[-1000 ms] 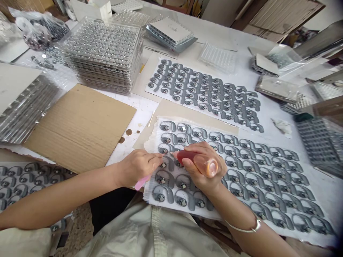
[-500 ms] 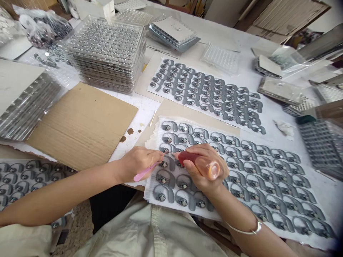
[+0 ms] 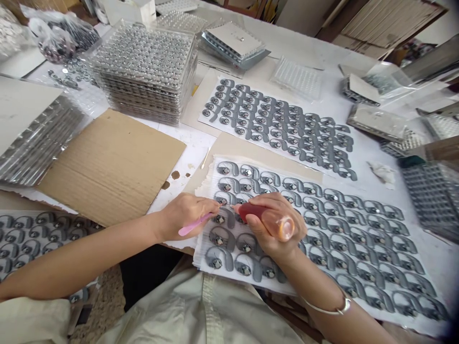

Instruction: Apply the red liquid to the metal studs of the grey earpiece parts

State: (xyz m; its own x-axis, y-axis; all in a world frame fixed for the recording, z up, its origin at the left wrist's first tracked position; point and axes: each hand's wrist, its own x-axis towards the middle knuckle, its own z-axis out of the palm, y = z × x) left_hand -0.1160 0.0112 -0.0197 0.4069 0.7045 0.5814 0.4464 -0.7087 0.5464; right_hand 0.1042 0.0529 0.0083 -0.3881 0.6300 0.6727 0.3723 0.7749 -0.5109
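Observation:
My left hand is shut on a pink plastic stick, and its fingertips reach a grey ear-hook-shaped piece. My right hand grips a tool with a translucent red and amber handle, whose tip is hidden by my fingers. Both hands sit close together above the left part of a white foam sheet. Rows of grey hook-shaped pieces with metal centres lie on this sheet, and my hands cover several of them.
A second sheet of grey pieces lies beyond my hands. Stacked clear trays of metal parts stand at the far left, beside a cardboard sheet. A third sheet lies at lower left. More trays stand at the right.
The pink stick has swung from a steep slant to a flatter one as my left hand rose slightly toward my right. The view has drifted a little.

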